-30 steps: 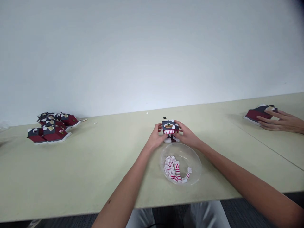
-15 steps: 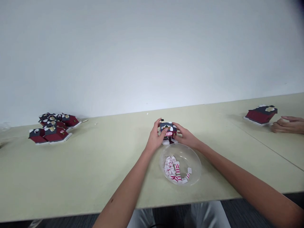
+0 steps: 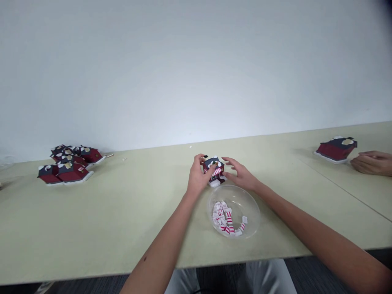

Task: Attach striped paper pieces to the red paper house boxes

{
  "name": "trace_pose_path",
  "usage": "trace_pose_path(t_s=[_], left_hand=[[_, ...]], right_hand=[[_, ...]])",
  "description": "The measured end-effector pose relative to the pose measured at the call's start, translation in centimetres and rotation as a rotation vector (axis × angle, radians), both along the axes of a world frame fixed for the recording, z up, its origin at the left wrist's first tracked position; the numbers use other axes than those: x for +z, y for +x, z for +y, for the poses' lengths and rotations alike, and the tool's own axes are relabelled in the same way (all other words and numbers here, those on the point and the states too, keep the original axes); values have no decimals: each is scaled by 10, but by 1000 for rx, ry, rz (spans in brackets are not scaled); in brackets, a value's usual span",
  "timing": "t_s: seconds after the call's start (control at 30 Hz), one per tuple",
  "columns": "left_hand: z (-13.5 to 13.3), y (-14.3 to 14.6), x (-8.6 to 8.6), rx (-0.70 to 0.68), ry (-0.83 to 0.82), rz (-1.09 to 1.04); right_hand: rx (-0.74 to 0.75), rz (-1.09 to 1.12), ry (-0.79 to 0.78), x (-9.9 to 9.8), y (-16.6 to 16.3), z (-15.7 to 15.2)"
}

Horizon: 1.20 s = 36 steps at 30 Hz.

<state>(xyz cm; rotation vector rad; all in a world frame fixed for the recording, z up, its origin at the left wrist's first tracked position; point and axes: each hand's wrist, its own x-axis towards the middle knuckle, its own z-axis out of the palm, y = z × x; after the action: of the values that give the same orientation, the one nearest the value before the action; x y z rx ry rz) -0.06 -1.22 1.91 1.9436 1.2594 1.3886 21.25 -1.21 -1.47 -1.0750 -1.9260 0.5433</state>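
A small red model house (image 3: 214, 170) with a dark roof and a red-and-white striped awning is at the middle of the pale green table (image 3: 92, 220). My left hand (image 3: 198, 175) grips it from the left, thumb and fingers round it. My right hand (image 3: 240, 174) is just to its right, fingers spread, apart from the house. Right in front of both hands stands a clear plastic bowl (image 3: 234, 212) with several small red-and-white striped pieces in it.
A cluster of several finished red houses (image 3: 69, 165) sits at the far left by the wall. Another red house (image 3: 336, 148) lies at the far right, with another person's hand (image 3: 372, 162) resting beside it. The table's front edge is close to me.
My right hand has let go of the house and opened. My left hand has shifted the house slightly left and turned it. The other person's hand drew back from the house at right.
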Motion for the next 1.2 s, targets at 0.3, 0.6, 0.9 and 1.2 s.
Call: trace_pose_path(t_s=[0.3,0.6,0.9,1.2], left_hand=[[-6,9,0,90,69,106],[-2,-9,11,-295,-20,194],[1,-10,7,-400,28,206],[-3,-21,25,-465,13,354]], right_hand=[[68,-58,113,9,-13,-11],[28,10,7,14,-10,-16],[180,35,-64,12,-15,-12],[115,-37,-71,18,-18,-20]])
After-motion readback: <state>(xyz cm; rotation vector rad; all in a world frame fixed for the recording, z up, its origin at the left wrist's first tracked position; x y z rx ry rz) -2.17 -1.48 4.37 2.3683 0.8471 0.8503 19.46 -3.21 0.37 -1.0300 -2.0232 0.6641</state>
